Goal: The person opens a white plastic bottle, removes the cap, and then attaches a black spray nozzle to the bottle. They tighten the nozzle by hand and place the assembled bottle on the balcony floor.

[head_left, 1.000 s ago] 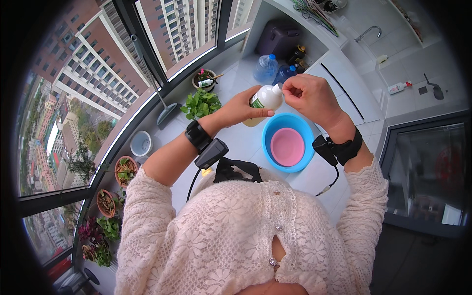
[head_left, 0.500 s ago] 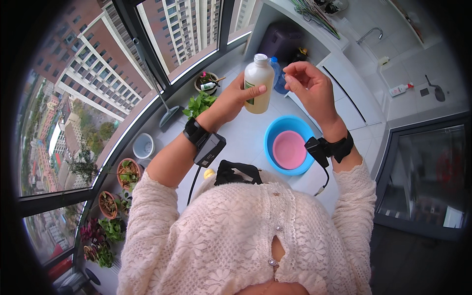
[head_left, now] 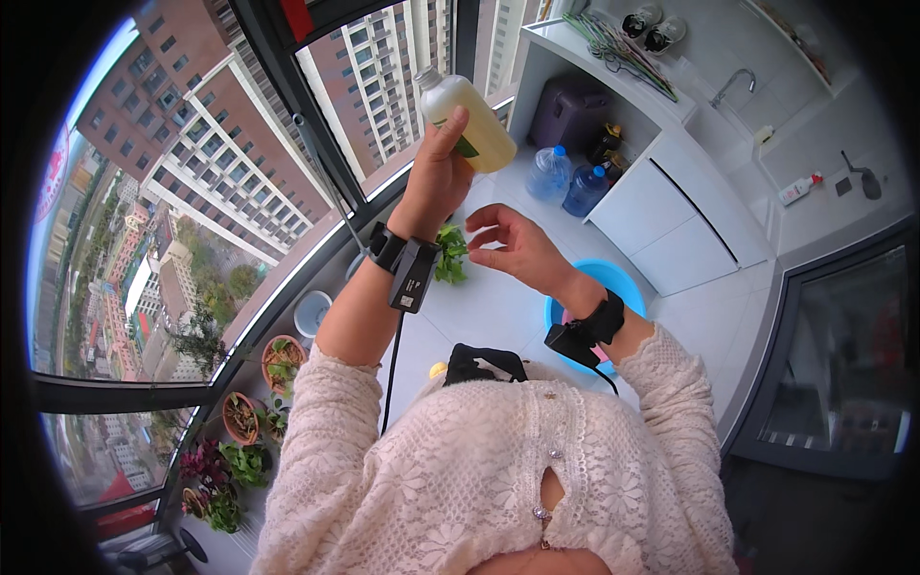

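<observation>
My left hand (head_left: pixel 436 172) grips a pale yellow plastic bottle (head_left: pixel 471 123) with a green label and holds it raised in front of the window, tilted with its neck pointing up and left. My right hand (head_left: pixel 513 249) hovers lower, fingers pinched together; whether something small sits between them I cannot tell. Both wrists wear black strapped devices. A blue basin (head_left: pixel 613 280) with a pink inner bowl stands on the floor behind my right forearm, mostly hidden.
A leafy green plant (head_left: pixel 448 265) sits on the floor under my hands. Two blue water bottles (head_left: pixel 567 180) and a dark suitcase (head_left: pixel 567 113) stand by the white cabinet (head_left: pixel 661 216). Potted plants (head_left: pixel 280 359) line the window sill at left.
My left hand has lifted the bottle from above the basin up toward the window. My right hand has come off the bottle top and dropped lower.
</observation>
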A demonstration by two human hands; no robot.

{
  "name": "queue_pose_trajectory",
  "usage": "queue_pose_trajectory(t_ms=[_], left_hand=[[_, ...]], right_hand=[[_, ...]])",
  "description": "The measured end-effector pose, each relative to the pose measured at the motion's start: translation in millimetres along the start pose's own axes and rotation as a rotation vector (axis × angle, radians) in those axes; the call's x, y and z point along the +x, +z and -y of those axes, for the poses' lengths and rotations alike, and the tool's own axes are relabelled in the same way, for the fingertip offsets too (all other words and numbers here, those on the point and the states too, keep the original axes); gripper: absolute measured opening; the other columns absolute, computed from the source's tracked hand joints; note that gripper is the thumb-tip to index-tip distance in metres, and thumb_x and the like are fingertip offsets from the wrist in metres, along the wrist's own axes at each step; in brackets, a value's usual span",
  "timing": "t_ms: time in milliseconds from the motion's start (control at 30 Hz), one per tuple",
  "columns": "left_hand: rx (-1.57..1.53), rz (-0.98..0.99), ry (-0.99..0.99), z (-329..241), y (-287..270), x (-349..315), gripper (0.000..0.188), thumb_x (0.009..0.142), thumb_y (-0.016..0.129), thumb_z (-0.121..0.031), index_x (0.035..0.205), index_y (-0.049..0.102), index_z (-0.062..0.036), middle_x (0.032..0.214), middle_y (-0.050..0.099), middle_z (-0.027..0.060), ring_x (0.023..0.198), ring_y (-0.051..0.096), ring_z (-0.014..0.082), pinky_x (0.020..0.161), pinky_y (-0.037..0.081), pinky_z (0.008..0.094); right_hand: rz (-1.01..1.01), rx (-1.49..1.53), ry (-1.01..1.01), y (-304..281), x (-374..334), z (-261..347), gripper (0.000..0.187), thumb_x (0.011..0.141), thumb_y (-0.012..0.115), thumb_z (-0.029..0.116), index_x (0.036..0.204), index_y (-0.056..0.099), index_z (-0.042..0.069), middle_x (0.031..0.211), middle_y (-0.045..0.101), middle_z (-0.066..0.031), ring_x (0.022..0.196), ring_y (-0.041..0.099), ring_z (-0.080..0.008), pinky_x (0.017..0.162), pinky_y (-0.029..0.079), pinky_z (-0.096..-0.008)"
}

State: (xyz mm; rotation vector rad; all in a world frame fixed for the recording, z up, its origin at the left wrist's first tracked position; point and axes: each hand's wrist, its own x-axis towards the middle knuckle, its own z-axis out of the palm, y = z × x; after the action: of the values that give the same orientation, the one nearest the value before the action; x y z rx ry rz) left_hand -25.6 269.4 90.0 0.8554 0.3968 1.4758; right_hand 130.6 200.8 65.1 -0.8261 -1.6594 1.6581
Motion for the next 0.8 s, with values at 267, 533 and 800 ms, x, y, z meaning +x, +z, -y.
queue_pose_trajectory(t_ms=[267, 533, 800], left_hand=[[0.169, 0.106, -0.044, 11, 28, 2, 0.053, 0.092, 0.059, -0.023, 0.134, 0.034, -0.0042, 0.123, 0.052, 0.014, 0.116, 0.051, 0.0246, 0.1, 0.04, 0.04], [0.237, 0.258, -0.253, 76, 86, -6, 0.058, 0.084, 0.069, -0.011, 0.132, 0.037, -0.0046, 0.12, 0.051, 0.0085, 0.111, 0.051, 0.0189, 0.095, 0.042, 0.032], [0.36, 0.574, -0.315, 151, 138, -10, 0.059, 0.095, 0.046, -0.045, 0.137, 0.033, -0.0065, 0.135, 0.041, 0.012, 0.126, 0.034, 0.0235, 0.107, 0.021, 0.0426]], right_hand=[[-0.539, -0.427, -0.478, -32, 1, 21, 0.068, 0.07, 0.075, 0.002, 0.128, 0.04, 0.009, 0.127, 0.044, -0.0056, 0.116, 0.047, -0.0195, 0.091, 0.047, -0.0331], [-0.756, -0.512, -0.505, -73, -38, 13, 0.069, 0.069, 0.08, 0.014, 0.124, 0.039, 0.008, 0.113, 0.054, -0.014, 0.105, 0.056, -0.0322, 0.087, 0.046, -0.0383], [-1.187, -0.441, -0.389, -122, -178, -33, 0.069, 0.062, 0.08, 0.01, 0.12, 0.044, 0.007, 0.11, 0.056, -0.014, 0.102, 0.057, -0.0277, 0.088, 0.046, -0.037]])
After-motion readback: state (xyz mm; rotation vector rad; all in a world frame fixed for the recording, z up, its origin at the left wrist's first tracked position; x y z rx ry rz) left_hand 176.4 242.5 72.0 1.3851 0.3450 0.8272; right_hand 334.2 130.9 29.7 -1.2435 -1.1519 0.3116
